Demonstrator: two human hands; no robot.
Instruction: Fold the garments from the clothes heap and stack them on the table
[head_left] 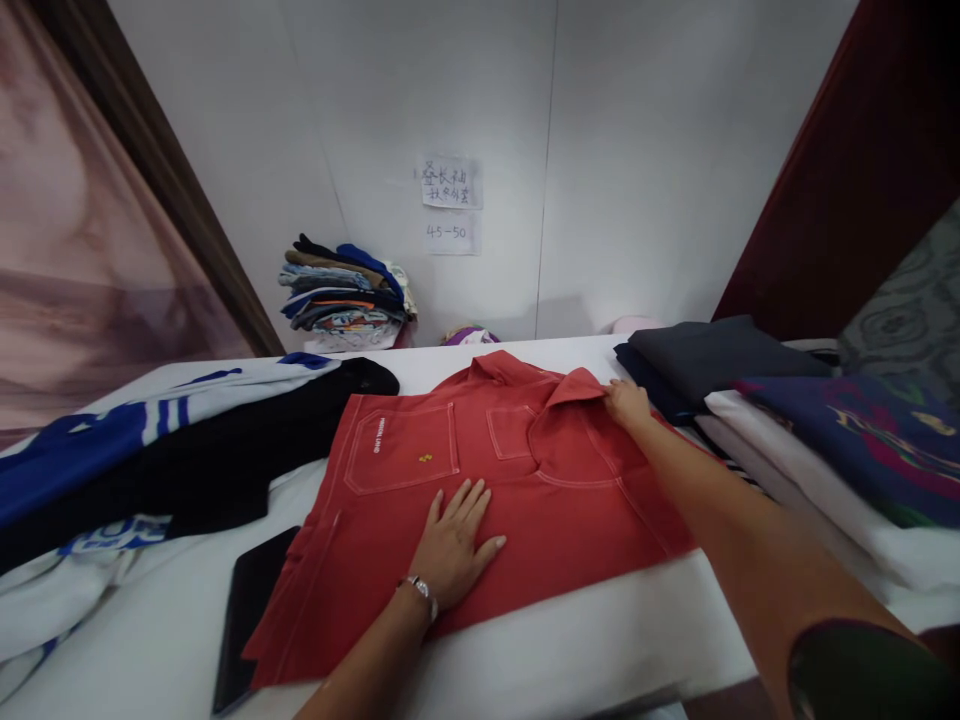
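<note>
A red shirt (540,540) with white stitching, a chest pocket and a collar lies spread on the white table, its collar end toward the right. My left hand (454,545) rests flat on the middle of the shirt, fingers stretched out, a bracelet on its wrist. At the collar's far right tip, my right hand (628,403) has its fingers pinched on the raised fabric. A black flat item (251,610) sticks out from under the shirt's lower left hem; its kind is partly hidden.
Black, blue and white garments (202,450) lie loosely at the left. Folded clothes (735,360) are stacked at the right, beside my right forearm. Another clothes pile (349,295) stands against the back wall, below handwritten paper notes (451,200).
</note>
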